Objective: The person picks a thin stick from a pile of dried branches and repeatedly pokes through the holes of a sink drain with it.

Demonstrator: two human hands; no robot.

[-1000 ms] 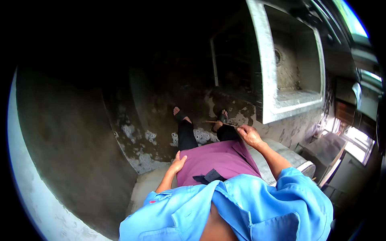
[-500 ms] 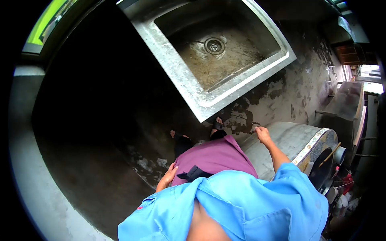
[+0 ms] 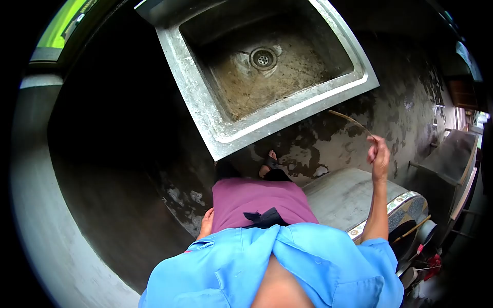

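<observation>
My right hand (image 3: 379,154) is raised to the right of the sink, its fingers closed around one end of a thin, slightly curved brown stick (image 3: 353,121). The stick's free end points toward the front edge of the metal sink (image 3: 287,128), apart from it in this view. Down at my left hip, my left hand (image 3: 206,223) lies against the side of the purple apron (image 3: 262,200), fingers stretched and holding nothing visible; part of it is hidden by the blue shirt. Inside the sink basin are a round drain (image 3: 263,59) and brown grime.
To the right stands a rounded grey concrete structure (image 3: 339,192) with a patterned tile edge. Pans (image 3: 405,238) and other kitchen things lie beyond it. The floor (image 3: 303,154) is wet and patchy. A pale curved ledge (image 3: 36,179) runs along the left.
My right hand has moved up and to the right, and the stick in it now shows clearly. My left hand stays at my hip. The view has shifted, with a foot stepping.
</observation>
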